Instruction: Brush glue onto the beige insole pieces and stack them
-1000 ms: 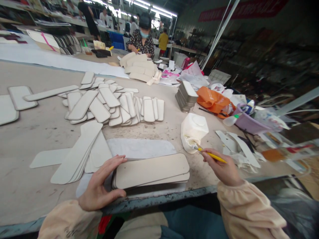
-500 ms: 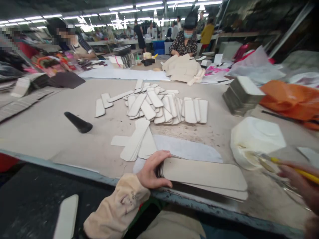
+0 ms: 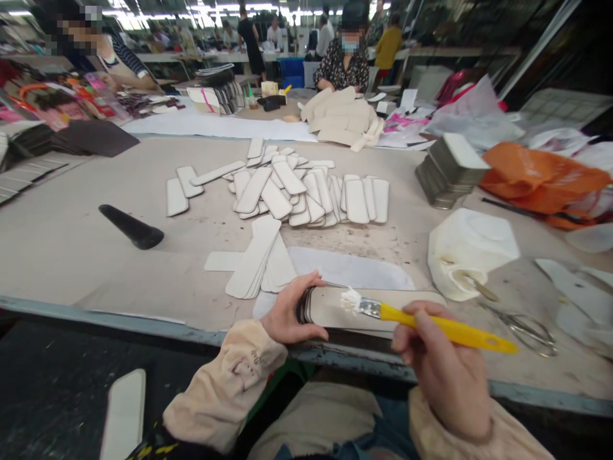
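My left hand (image 3: 294, 313) grips the left end of a stack of long beige panels (image 3: 330, 311) at the table's front edge, thumb in front and fingers behind. In my right hand (image 3: 445, 361) is a paintbrush (image 3: 431, 324) with a yellow handle, its bristles coated in white paste. The bristles are over the top panel; whether they touch it I cannot tell. Behind the stack lies a pale rounded sheet (image 3: 354, 268). Fanned white strips (image 3: 253, 262) are just beyond my left hand.
A cut-open white plastic jug (image 3: 472, 246) and scissors (image 3: 527, 329) are at the right. Farther back are a heap of white strips (image 3: 287, 185), a stacked block of pieces (image 3: 450, 169) and an orange bag (image 3: 541, 176). A black tapered object (image 3: 131, 227) lies left. People work beyond.
My right hand has brought the paintbrush left from beside the white jug to above the panels. My left hand keeps its grip on the stack. The view has shifted slightly.
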Demonstrator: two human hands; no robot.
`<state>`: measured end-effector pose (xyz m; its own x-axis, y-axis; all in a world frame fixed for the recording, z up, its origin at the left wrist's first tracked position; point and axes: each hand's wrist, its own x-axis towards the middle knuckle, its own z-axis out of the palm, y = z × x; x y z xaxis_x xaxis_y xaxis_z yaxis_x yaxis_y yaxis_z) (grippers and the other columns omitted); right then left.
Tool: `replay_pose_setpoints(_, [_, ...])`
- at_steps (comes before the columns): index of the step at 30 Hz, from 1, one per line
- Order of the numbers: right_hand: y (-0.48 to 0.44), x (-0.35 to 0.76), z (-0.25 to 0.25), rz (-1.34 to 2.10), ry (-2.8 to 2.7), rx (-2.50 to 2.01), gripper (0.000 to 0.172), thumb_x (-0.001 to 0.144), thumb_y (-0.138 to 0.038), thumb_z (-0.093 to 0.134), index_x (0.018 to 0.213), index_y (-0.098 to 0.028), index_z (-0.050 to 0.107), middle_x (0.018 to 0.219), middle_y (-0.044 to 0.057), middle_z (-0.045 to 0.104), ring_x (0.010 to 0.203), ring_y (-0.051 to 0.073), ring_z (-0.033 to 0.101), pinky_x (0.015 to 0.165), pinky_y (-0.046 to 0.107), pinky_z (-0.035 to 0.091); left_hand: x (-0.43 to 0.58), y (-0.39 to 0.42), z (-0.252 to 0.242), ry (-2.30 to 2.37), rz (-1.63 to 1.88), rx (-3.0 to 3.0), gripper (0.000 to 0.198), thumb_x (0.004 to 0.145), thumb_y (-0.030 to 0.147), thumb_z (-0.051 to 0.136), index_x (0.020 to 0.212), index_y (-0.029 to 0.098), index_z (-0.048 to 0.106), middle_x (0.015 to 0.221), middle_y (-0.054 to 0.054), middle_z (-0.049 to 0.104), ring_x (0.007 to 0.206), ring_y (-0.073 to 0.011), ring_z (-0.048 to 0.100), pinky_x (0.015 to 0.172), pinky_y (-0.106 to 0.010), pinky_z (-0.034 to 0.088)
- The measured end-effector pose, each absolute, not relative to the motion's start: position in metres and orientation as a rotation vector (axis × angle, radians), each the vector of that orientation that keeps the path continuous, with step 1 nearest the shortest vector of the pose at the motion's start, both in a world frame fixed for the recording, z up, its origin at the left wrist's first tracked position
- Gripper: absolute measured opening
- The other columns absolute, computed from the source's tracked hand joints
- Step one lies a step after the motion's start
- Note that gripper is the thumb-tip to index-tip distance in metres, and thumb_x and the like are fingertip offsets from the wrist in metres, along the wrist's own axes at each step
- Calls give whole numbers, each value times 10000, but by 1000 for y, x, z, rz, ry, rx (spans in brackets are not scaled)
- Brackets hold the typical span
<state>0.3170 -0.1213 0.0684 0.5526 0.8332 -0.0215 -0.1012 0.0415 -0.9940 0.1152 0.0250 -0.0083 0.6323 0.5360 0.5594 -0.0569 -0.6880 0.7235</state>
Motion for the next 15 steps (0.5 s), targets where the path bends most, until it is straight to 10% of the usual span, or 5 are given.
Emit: replay_pose_setpoints(15, [-109,315,54,722,-832,-1611,326,894,-496,523,904,-172,562,530,-37,560,405,74,460,407,187,376,113,25,-10,416,1005,2143,1081,577,438,851,1467,227,276,1225,-139,603,1173,-313,564,1048,-484,395])
